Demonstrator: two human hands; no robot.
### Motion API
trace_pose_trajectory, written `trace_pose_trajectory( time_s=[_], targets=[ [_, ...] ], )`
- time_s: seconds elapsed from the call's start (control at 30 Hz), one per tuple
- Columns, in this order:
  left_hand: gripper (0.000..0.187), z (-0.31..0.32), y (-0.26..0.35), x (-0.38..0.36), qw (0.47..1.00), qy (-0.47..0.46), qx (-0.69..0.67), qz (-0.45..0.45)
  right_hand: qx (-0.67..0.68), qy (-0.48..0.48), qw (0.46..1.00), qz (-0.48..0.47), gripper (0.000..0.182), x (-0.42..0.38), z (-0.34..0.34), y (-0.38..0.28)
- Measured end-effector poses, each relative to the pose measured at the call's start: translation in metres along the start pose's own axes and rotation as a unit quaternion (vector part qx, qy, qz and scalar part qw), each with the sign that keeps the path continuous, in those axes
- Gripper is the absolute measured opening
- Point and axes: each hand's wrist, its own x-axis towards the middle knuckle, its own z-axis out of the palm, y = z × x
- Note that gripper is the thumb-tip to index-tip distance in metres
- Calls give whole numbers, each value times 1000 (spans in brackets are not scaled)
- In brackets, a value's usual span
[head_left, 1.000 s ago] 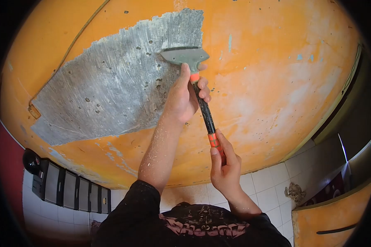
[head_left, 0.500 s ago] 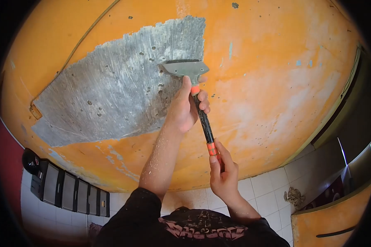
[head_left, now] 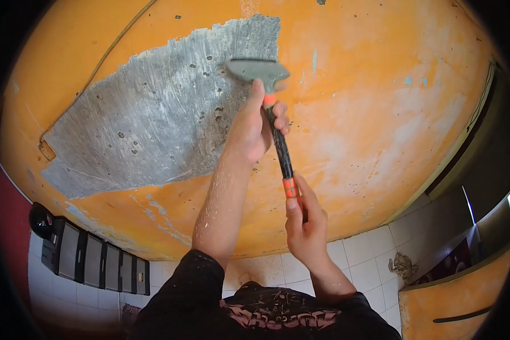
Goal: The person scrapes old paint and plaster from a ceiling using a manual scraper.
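Observation:
A long-handled paint scraper (head_left: 259,69) with a grey-green head and a black and orange handle lies against the wall (head_left: 345,141). My left hand (head_left: 259,124) wraps around the upper handle just below the head, its thumb pressed along the neck. Around the lower orange end of the handle, my right hand (head_left: 306,221) is closed. The head sits at the right part of a bare grey patch (head_left: 153,113), where the orange paint is gone down to pitted plaster. Pale flecks dot my left forearm.
A cable (head_left: 116,42) runs down the wall's left side to a small orange box (head_left: 47,151). At lower left stand a black drawer unit (head_left: 93,258) and a black helmet (head_left: 41,220). A crumpled cloth (head_left: 403,266) lies on the tiled floor (head_left: 368,246) at right.
The scraper and both hands have moved up the wall, my left hand more than my right. The scraper head is now slightly blurred. Both hands keep their grip.

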Motion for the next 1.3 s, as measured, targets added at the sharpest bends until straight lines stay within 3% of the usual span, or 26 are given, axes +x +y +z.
trace_pose_trajectory(
  time_s=[0.33,0.57,0.67,0.93,1.07,1.2,1.3],
  targets=[
    [57,4,5,5,1000,-4,16,-5,-18,9,1000,-21,44,-1,5,0],
    [57,4,6,6,1000,2,16,-5,-21,2,1000,21,44,0,4,-8],
    [58,1,0,1,1000,6,0,-4,-37,8,999,-36,44,-3,3,-3],
    [57,15,14,17,1000,-10,-5,11,-35,9,999,-11,43,8,-2,-22],
    [56,15,12,20,1000,-5,-2,24,-48,15,998,-44,43,14,-7,-18],
    [54,31,27,33,999,-15,20,39,-1,16,1000,19,44,26,-6,-36],
    [53,16,16,18,1000,2,21,14,-13,19,1000,-1,44,11,0,-22]
  ],
)
